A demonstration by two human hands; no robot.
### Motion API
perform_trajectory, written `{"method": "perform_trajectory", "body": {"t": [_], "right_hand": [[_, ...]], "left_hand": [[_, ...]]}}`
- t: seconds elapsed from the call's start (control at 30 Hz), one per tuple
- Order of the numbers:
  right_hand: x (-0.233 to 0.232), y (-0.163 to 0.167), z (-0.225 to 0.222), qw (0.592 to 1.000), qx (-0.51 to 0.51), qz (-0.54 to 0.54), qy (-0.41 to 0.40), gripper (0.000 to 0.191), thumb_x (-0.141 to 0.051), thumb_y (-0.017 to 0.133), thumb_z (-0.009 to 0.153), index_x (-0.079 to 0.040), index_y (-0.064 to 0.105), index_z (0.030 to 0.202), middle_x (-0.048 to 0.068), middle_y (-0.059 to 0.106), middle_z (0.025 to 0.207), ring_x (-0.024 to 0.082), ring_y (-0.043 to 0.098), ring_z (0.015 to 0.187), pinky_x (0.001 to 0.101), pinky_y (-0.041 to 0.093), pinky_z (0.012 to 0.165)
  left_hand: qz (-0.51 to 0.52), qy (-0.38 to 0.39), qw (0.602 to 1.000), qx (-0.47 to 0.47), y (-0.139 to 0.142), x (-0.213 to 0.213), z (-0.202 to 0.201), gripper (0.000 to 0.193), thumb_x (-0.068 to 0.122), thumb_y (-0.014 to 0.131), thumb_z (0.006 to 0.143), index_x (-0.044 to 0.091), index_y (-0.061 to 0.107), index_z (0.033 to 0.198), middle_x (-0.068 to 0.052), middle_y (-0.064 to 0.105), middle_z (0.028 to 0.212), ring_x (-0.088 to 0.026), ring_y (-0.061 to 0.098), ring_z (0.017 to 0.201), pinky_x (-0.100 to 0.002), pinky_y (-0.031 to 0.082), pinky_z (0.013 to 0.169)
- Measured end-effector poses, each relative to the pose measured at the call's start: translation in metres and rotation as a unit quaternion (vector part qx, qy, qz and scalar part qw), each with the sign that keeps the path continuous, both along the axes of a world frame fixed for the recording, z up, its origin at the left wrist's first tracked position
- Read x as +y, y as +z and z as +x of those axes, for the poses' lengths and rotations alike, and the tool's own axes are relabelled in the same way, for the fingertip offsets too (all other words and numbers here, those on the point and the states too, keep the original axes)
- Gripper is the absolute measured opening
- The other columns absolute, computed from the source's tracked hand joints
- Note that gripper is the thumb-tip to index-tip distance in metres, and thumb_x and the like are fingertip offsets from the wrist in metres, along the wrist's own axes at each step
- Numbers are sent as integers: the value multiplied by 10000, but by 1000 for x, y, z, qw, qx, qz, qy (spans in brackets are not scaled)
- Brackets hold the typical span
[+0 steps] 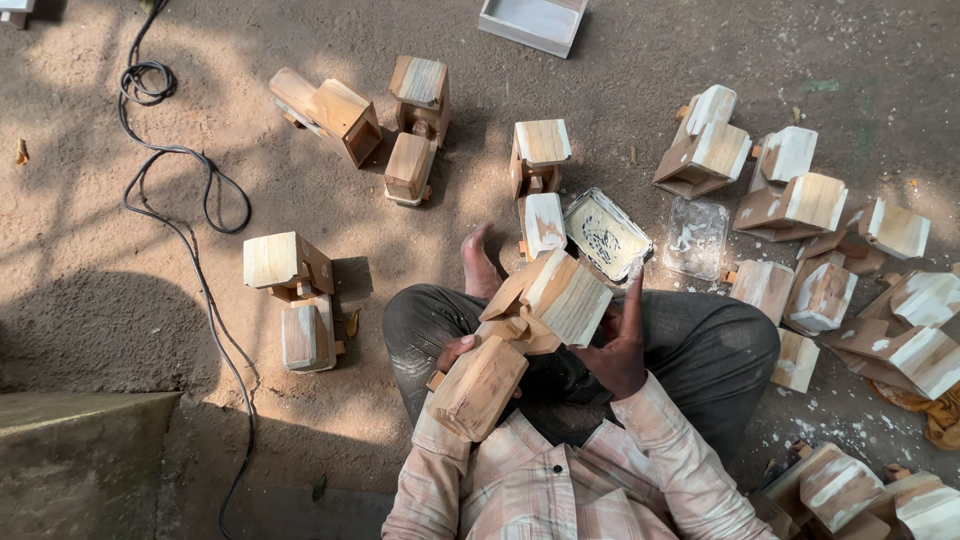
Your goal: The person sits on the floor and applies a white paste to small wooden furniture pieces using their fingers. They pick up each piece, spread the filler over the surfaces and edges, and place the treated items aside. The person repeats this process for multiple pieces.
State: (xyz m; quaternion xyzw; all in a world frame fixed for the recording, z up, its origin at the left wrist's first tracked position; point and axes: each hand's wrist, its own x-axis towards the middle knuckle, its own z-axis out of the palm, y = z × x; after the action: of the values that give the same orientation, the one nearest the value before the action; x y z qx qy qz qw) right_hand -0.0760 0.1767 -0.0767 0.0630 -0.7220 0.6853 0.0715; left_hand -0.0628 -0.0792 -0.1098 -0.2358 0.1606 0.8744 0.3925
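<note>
I sit cross-legged on the ground with a wooden toy truck (520, 335) held over my lap. My left hand (455, 352) grips it from underneath, mostly hidden behind the front block. My right hand (622, 345) rests against the truck's white-smeared rear box, fingers pointing up. A small rectangular tray of white paste (606, 236) lies on the ground just beyond my knees, next to my bare foot (480, 262).
Several more wooden trucks stand around: bare ones at left (292, 297) and far centre (415, 125), white-coated ones piled at right (800, 205). A black cable (190, 215) snakes along the left. A white box (532, 22) sits at top. A clear plastic tray (695, 237) lies right of the paste.
</note>
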Motion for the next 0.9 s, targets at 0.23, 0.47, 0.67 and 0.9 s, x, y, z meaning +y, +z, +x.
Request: {"method": "perform_trajectory", "body": {"t": [0.23, 0.47, 0.67, 0.9], "right_hand": [[8, 11, -5, 998, -14, -41, -44, 1188, -126, 785, 909, -84, -129, 1667, 254, 693, 1270, 253, 728, 1121, 387, 606, 954], [8, 28, -6, 992, -30, -109, -51, 1148, -61, 735, 922, -83, -140, 1665, 283, 674, 1272, 279, 717, 1115, 393, 610, 941], [7, 48, -3, 988, -58, -135, -53, 1155, -49, 736, 901, -79, -137, 1656, 293, 653, 1302, 284, 703, 1133, 397, 614, 912], [-6, 63, -2, 992, -44, -99, -72, 1176, -80, 753, 901, -66, -150, 1654, 297, 689, 1225, 255, 710, 1089, 359, 603, 879]], "left_hand": [[192, -99, 970, 114, 18, 8, -20, 860, 645, 554, 976, -50, 465, 1475, -390, 573, 1258, -502, 699, 940, -509, 640, 701], [95, -37, 983, 155, 25, 13, 0, 811, 460, 665, 939, 7, 375, 1546, -332, 478, 1411, -477, 581, 1140, -521, 546, 862], [-205, 147, 914, 318, 28, 28, 13, 874, 301, 760, 906, 57, 298, 1607, -283, 396, 1541, -455, 480, 1312, -532, 466, 1000], [-313, 143, 828, 443, 52, 37, 25, 870, 144, 880, 800, 132, 399, 1525, -144, 569, 1428, -299, 584, 1298, -453, 518, 1082]]}}
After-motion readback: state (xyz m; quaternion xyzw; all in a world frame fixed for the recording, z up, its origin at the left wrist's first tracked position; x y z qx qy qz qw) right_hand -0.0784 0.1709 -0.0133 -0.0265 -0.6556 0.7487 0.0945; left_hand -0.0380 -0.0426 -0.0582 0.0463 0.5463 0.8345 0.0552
